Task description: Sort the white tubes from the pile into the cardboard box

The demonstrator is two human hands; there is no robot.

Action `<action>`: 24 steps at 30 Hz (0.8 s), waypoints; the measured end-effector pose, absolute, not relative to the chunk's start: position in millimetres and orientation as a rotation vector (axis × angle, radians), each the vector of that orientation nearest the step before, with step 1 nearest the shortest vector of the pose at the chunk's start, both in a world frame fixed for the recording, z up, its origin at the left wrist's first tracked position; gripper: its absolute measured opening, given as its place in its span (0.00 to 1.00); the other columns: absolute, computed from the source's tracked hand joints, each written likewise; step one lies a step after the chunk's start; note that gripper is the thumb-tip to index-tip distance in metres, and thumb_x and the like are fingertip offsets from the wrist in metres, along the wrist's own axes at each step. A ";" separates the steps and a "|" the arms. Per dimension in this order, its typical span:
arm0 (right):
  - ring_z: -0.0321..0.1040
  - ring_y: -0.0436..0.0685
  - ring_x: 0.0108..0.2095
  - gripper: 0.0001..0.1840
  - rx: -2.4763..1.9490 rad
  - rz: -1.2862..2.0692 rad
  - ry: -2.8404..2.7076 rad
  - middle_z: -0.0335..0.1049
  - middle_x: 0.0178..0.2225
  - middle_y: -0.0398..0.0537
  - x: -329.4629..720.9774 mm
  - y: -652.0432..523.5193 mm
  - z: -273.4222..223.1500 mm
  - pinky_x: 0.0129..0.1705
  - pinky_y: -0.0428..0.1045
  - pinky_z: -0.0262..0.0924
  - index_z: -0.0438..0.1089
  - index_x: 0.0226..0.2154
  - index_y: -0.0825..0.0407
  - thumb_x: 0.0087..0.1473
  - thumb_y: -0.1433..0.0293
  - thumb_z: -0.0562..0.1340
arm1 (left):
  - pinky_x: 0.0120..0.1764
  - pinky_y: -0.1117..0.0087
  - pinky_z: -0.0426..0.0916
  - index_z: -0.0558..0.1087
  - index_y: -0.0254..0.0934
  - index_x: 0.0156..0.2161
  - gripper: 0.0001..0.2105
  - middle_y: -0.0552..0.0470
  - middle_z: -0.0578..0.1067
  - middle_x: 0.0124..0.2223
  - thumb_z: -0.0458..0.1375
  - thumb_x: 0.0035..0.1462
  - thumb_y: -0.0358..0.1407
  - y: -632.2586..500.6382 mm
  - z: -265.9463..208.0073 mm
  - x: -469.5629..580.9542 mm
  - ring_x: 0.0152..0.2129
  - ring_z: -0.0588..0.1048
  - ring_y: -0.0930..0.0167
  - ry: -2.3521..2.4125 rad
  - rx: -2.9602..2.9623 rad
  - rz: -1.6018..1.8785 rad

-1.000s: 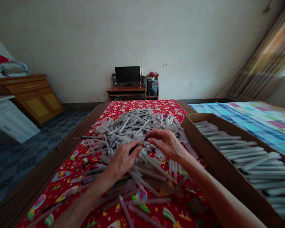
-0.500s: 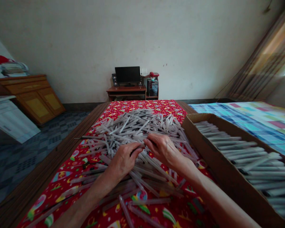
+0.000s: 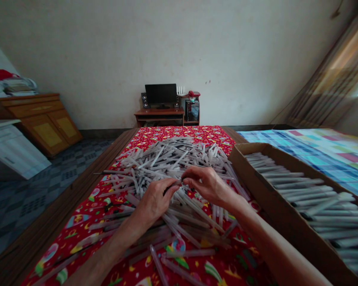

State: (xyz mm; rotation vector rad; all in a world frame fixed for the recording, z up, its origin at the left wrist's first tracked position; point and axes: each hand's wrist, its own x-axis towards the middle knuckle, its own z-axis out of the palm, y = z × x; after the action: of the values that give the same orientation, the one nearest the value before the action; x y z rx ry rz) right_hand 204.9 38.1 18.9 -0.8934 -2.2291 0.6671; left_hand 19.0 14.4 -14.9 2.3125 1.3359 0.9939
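Observation:
My left hand (image 3: 155,198) is closed, thumb and forefinger pinching what looks like a translucent plastic pen barrel, mostly hidden by the fingers. At its tip a small dark bit shows, where the bent, pinching fingers of my right hand (image 3: 207,183) meet it. What exactly the right fingers grip is too small to make out. Both hands are above a large pile of clear and whitish pen barrels (image 3: 164,155) on a red patterned cloth (image 3: 223,137). More barrels lie loose towards me, such as a pinkish one (image 3: 158,264).
To the right stands a long cardboard box (image 3: 258,186) holding rows of whitish pens (image 3: 310,194) with dark ends. Beyond it is a checked bedspread (image 3: 289,147). Against the far wall is a desk (image 3: 158,115) with a monitor (image 3: 161,93). Cabinets (image 3: 53,127) stand on the left.
My right hand has rotated slightly and its fingers have curled at the tip of the barrel. The left hand has stayed nearly in place.

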 end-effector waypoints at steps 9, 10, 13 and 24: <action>0.48 0.44 0.18 0.26 -1.114 0.454 -2.236 0.57 0.16 0.41 200.8 40.4 7.6 0.23 0.43 0.41 0.63 0.20 0.56 0.61 0.59 0.44 | 0.38 0.72 0.66 0.73 0.35 0.38 0.09 0.48 0.78 0.36 0.51 0.58 0.33 15.4 -16.4 18.9 0.33 0.75 0.69 1.335 2.299 0.989; 0.51 0.44 0.19 0.24 -1.080 0.526 -2.220 0.60 0.18 0.41 202.8 41.2 10.2 0.23 0.42 0.43 0.65 0.25 0.56 0.61 0.59 0.46 | 0.38 0.72 0.66 0.73 0.35 0.38 0.09 0.48 0.78 0.36 0.51 0.58 0.33 15.8 -16.2 18.8 0.33 0.75 0.69 1.348 2.293 0.990; 0.57 0.45 0.22 0.13 -0.945 0.722 -2.192 0.64 0.23 0.41 207.1 43.2 15.8 0.25 0.41 0.48 0.66 0.37 0.56 0.57 0.64 0.53 | 0.37 0.72 0.66 0.73 0.35 0.37 0.09 0.48 0.78 0.36 0.51 0.58 0.33 16.7 -16.4 18.4 0.33 0.76 0.69 1.362 2.296 0.994; 0.51 0.44 0.20 0.17 -0.988 0.502 -2.243 0.59 0.19 0.40 202.6 39.9 10.7 0.24 0.42 0.44 0.65 0.28 0.56 0.60 0.63 0.49 | 0.36 0.72 0.66 0.73 0.34 0.38 0.09 0.47 0.78 0.37 0.51 0.58 0.33 19.1 -20.8 18.2 0.33 0.76 0.69 1.356 2.323 1.006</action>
State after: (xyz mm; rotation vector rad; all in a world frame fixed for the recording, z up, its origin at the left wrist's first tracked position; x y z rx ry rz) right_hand 202.6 39.9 10.7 -0.9878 -2.2429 0.5017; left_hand 18.2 19.1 -20.8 2.3233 1.3562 1.0060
